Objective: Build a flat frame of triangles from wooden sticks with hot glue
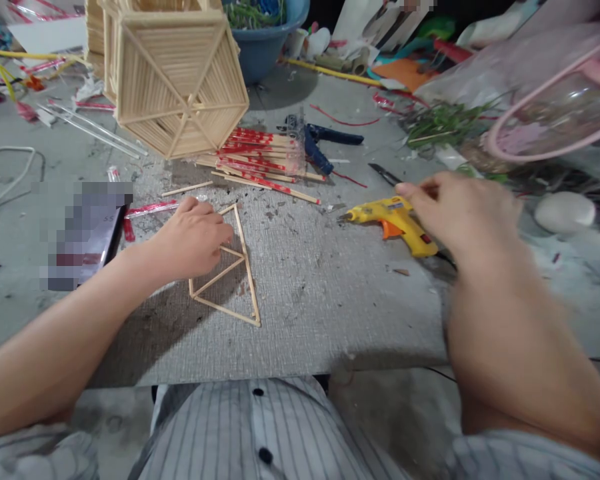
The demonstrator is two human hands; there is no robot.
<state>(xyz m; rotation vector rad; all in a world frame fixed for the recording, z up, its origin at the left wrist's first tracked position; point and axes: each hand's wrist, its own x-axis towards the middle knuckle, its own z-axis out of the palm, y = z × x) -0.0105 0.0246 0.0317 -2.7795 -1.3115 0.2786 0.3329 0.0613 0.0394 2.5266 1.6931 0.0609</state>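
Observation:
A flat triangular frame of thin wooden sticks lies on a grey textured mat. My left hand rests on its upper left part, fingers curled down onto the sticks. My right hand hovers over the back end of a yellow glue gun with an orange trigger, which lies on the mat with its nozzle pointing left. The right fingers are bent together near the gun's top; whether they grip it is unclear.
A large hexagonal stick structure stands behind the mat. Red-wrapped chopsticks lie beside it, with blue-handled pliers to the right. A blue basin, a clear pink-rimmed container and scraps crowd the back. A phone lies left.

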